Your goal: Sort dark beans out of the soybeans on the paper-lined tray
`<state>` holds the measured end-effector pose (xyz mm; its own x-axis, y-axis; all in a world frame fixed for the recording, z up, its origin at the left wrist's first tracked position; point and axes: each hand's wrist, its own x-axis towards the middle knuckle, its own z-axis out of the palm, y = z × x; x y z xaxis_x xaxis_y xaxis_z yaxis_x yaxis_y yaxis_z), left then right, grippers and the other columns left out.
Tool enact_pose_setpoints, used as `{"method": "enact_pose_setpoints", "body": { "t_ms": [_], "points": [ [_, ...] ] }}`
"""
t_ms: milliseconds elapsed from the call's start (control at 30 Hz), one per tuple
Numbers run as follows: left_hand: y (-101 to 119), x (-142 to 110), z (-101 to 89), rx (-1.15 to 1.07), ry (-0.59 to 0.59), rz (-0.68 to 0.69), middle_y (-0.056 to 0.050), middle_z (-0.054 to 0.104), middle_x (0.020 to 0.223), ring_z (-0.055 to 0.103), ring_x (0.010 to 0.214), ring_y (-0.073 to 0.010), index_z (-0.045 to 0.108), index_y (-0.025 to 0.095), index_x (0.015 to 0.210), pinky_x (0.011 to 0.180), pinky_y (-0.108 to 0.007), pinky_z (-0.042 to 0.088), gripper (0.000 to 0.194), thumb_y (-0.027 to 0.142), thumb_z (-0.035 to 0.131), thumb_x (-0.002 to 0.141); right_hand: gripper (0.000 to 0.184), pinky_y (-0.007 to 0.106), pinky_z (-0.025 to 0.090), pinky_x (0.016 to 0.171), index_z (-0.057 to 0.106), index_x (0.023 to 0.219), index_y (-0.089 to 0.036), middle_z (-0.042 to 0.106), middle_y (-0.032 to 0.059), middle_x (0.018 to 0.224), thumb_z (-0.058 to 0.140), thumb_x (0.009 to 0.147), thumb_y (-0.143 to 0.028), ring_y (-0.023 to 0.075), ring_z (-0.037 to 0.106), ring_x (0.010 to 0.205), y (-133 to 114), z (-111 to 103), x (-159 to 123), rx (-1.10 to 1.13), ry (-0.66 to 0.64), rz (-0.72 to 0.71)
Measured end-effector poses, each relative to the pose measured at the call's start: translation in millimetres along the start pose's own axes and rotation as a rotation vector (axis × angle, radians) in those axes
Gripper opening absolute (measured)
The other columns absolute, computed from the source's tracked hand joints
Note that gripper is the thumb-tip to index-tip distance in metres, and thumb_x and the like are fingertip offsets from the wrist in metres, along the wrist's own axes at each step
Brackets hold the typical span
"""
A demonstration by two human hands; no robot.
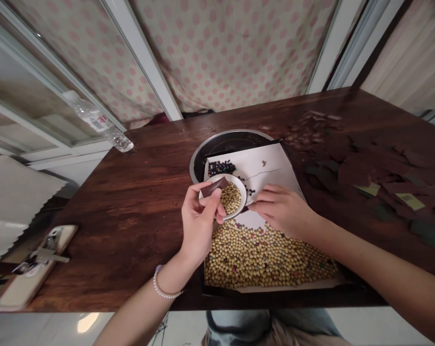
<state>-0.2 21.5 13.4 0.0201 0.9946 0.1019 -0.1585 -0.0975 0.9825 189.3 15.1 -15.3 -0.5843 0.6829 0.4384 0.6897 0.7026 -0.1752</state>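
Observation:
My left hand (200,222) holds a small white dish (239,188) of yellow beans above a tray, its fingers closed on the rim together with a dark brown card (215,185). My right hand (280,210) lies over the white paper (264,168) lining the black tray (217,290), its fingers pressed together beside the dish; what they pinch, if anything, I cannot make out. A mass of yellow soybeans (264,257) with a few coloured beads covers the near half of the paper. A small heap of black beans (220,168) lies at the far left of the paper.
A round metal basin (217,140) sits under the tray's far end on the dark wooden table (130,192). Dark paper scraps (365,168) litter the right side. A plastic bottle (98,122) lies at the far left corner. A stool with metal parts (33,264) stands at left.

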Motion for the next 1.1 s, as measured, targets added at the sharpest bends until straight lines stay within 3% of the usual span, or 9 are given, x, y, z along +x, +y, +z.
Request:
{"method": "enact_pose_setpoints", "body": {
  "t_ms": [200, 433, 567, 767, 1100],
  "points": [
    [1, 0, 1.0, 0.006, 0.008, 0.002, 0.006, 0.054, 0.046, 0.043, 0.037, -0.0030, 0.053, 0.018, 0.092, 0.037, -0.011, 0.035, 0.018, 0.022, 0.064, 0.078, 0.016, 0.030, 0.039, 0.069, 0.069, 0.086, -0.018, 0.062, 0.0039, 0.075, 0.055, 0.081, -0.012, 0.0188, 0.047, 0.078, 2, -1, 4, -0.015, -0.115, 0.038],
    [1, 0, 1.0, 0.003, 0.007, 0.009, 0.006, 0.054, 0.046, 0.044, 0.038, -0.0034, 0.054, 0.018, 0.092, 0.036, -0.011, 0.035, 0.017, 0.022, 0.063, 0.079, 0.019, 0.032, 0.040, 0.072, 0.068, 0.082, -0.014, 0.060, 0.0065, 0.072, 0.050, 0.081, -0.009, 0.0205, 0.050, 0.080, 6, -1, -1, -0.062, 0.029, 0.238],
    [2, 0, 1.1, -0.002, 0.012, 0.001, 0.006, 0.054, 0.046, 0.044, 0.038, -0.0034, 0.053, 0.018, 0.092, 0.036, -0.010, 0.035, 0.018, 0.022, 0.064, 0.078, 0.019, 0.030, 0.041, 0.069, 0.067, 0.076, -0.016, 0.060, 0.0047, 0.071, 0.050, 0.079, -0.008, 0.0182, 0.051, 0.076, 2, -1, -2, 0.033, -0.004, 0.207],
    [2, -1, 0.4, -0.003, 0.003, -0.009, 0.006, 0.055, 0.046, 0.043, 0.036, -0.0027, 0.052, 0.018, 0.093, 0.037, -0.010, 0.035, 0.018, 0.021, 0.063, 0.079, 0.016, 0.028, 0.041, 0.070, 0.064, 0.067, -0.017, 0.060, 0.0007, 0.067, 0.054, 0.074, -0.007, 0.0145, 0.052, 0.071, -11, -8, 1, 0.259, -0.157, 0.036],
    [0, -1, -0.3, -0.015, 0.000, -0.016, 0.006, 0.056, 0.047, 0.045, 0.036, -0.0037, 0.053, 0.020, 0.093, 0.036, -0.012, 0.035, 0.020, 0.025, 0.064, 0.078, 0.018, 0.029, 0.042, 0.069, 0.068, 0.077, -0.019, 0.065, 0.0032, 0.077, 0.052, 0.082, -0.012, 0.0162, 0.056, 0.078, -5, -2, -2, 0.259, -0.165, 0.123]
  ]
}}
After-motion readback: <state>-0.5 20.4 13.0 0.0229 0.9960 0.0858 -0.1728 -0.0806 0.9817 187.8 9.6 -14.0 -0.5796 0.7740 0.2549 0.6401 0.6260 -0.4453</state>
